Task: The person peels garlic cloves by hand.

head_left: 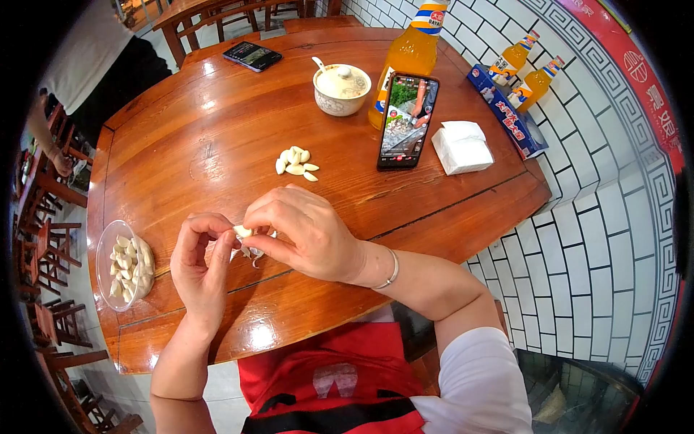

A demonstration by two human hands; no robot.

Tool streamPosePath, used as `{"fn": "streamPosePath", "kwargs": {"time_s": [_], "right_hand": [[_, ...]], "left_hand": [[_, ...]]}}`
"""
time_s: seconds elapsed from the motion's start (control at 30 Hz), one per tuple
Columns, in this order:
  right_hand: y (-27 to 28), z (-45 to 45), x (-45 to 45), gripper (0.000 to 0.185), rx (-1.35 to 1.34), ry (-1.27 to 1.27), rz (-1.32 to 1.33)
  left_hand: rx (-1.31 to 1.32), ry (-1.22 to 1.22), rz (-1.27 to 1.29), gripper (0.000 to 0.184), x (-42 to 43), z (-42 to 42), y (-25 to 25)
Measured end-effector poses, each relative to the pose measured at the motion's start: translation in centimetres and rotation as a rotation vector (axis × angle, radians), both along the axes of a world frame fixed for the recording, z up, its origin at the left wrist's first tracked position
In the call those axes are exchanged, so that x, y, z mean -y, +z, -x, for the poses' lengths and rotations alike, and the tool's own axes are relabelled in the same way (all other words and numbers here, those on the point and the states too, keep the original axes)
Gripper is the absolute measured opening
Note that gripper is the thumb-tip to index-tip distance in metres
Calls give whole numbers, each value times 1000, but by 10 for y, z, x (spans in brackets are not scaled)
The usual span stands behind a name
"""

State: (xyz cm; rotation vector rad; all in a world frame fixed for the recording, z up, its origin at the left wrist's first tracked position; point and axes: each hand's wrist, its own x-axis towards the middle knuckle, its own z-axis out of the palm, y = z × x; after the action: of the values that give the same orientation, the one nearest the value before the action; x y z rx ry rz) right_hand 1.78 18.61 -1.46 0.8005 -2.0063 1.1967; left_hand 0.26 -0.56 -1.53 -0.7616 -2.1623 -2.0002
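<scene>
Between the fingertips of both hands is a pale garlic clove (242, 231). My left hand (202, 264) pinches it from the left with thumb and forefinger. My right hand (307, 231) grips its other side, fingers curled, with a bracelet on the wrist. Bits of garlic skin (253, 254) lie on the wood just below the fingers, partly hidden by them. Beyond the hands sits a small pile of peeled garlic cloves (295, 169). A clear plastic bowl (103, 254) holding many garlic cloves (125, 269) stands at the left edge of the table.
On the wooden table (173, 145) a phone (407, 134) leans upright against an orange drink bottle (413, 54). Nearby are a lidded bowl (340, 101), a tissue pack (463, 147), another phone (252, 56) and a blue box (506, 112) with two bottles. A person (94, 54) stands at upper left.
</scene>
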Motion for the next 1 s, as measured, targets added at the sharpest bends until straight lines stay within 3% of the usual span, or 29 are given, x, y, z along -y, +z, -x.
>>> {"fn": "streamPosePath", "kwargs": {"time_s": [0.23,0.47,0.63,0.73,0.83,1.0], "right_hand": [[-2,0,0,23,24,0,20],[5,-1,0,17,315,111,156],[-3,1,2,13,617,339,559],[1,1,-2,12,712,431,634],[4,2,-2,10,710,419,599],[0,3,0,14,664,437,600]], "left_hand": [[-21,29,21,8,-2,-1,0],[-50,60,40,8,0,2,-1],[3,-21,-66,3,0,3,-4],[32,-1,-85,2,0,3,-3],[46,1,-98,5,0,2,3],[-155,69,68,13,1,6,6]]}}
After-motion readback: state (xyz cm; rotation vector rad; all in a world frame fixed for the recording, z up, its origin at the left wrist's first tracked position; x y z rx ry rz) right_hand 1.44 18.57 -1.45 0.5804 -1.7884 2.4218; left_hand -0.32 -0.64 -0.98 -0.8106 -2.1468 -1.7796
